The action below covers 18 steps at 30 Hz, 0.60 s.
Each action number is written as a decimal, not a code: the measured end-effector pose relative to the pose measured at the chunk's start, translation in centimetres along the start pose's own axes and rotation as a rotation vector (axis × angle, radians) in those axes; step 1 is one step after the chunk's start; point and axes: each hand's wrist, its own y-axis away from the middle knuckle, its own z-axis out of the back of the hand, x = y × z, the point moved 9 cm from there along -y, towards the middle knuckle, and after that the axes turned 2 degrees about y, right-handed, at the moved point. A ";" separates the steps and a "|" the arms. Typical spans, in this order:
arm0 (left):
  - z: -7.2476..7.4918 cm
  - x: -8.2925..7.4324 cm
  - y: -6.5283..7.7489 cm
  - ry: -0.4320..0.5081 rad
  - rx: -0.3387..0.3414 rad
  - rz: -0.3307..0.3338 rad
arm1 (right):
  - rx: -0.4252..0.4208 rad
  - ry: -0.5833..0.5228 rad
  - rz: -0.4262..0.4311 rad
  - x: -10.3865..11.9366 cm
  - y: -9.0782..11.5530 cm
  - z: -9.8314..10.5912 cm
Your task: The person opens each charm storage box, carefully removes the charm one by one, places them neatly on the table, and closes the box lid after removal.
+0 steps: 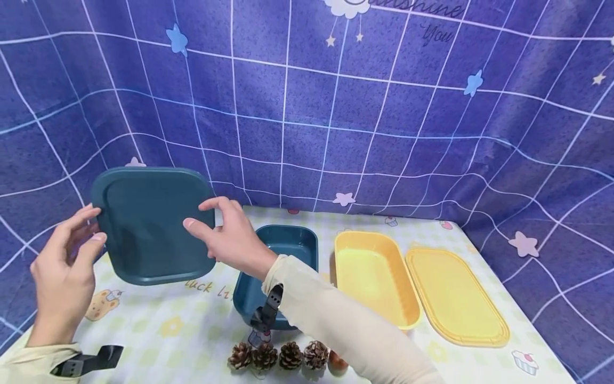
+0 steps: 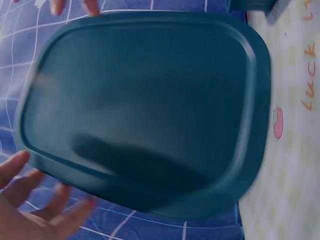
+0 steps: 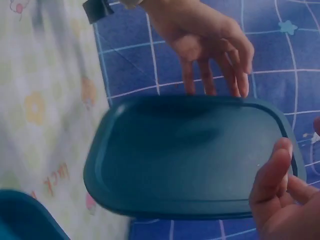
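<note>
A dark teal lid (image 1: 153, 229) with rounded corners is held up above the left part of the table, its broad face toward the head camera. My left hand (image 1: 67, 272) has its fingertips and thumb at the lid's left edge. At the right edge my right hand (image 1: 232, 232) pinches the lid, thumb across the face, other fingers partly hidden. The left wrist view shows the left fingers (image 2: 60, 200) along the lid's rim. Below the right forearm stands a matching teal box (image 1: 302, 248), uncovered and partly hidden by the sleeve.
A yellow box (image 1: 369, 277) stands uncovered right of the teal one, with a yellow lid (image 1: 458, 298) lying beside it. Several pine cones (image 1: 290, 356) line the near side, and a reddish-brown round thing (image 1: 337, 364) is partly behind the sleeve. A blue grid-patterned cloth (image 1: 307, 106) hangs behind.
</note>
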 end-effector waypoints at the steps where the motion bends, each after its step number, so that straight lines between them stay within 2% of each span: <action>1: 0.1 -0.6 0.1 0.010 -0.017 -0.035 | 0.000 0.031 0.027 0.3 0.2 0.3; 4: -0.2 -1.8 0.3 0.039 -0.028 -0.080 | -0.002 0.128 0.118 1.2 0.8 1.2; 7: -1.0 -2.1 0.4 0.039 -0.001 -0.049 | -0.003 0.271 0.242 1.6 1.6 2.1; 11: -2.8 -1.8 0.4 0.004 0.087 0.009 | -0.017 0.436 0.371 1.1 2.5 3.3; 14: -4.4 -1.9 0.6 -0.022 0.169 0.002 | -0.034 0.513 0.383 0.2 2.9 4.4; 18: -6.4 -2.2 1.0 -0.060 0.283 -0.025 | -0.048 0.560 0.342 -1.1 3.4 5.8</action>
